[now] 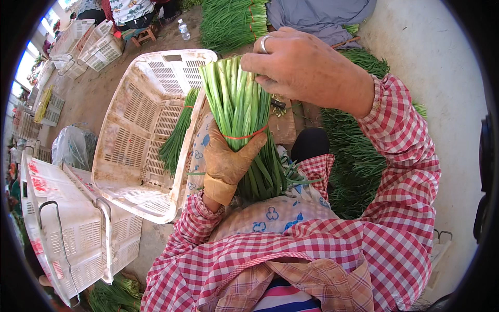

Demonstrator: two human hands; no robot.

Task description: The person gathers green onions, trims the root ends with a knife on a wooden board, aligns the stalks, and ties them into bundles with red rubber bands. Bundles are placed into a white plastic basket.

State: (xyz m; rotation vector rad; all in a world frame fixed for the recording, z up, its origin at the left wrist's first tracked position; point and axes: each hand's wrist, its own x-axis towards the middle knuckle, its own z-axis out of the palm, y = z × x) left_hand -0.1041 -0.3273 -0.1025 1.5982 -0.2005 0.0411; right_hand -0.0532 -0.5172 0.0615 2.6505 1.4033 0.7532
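A bunch of long flat-leaved greens, apparently garlic chives [237, 97], stands tilted before me with its pale stem ends up. A red band [245, 136] circles it. My left hand [230, 156], in a worn tan rubber glove, wraps the bunch at the band. Bare and wearing a ring, my right hand [300, 66] is at the stem ends with its fingers curled; whether they pinch a stem is hidden. To the left, a white plastic crate [136, 117] holds a banded bunch of greens [179, 136].
More greens [354, 163] lie along my right side by the pale wall [436, 58]. A large stack [234, 23] is ahead, beside grey cloth [319, 19]. White crates [78, 222] stand left. A wooden board [284, 126] holds cut bits. A person [130, 11] sits far ahead.
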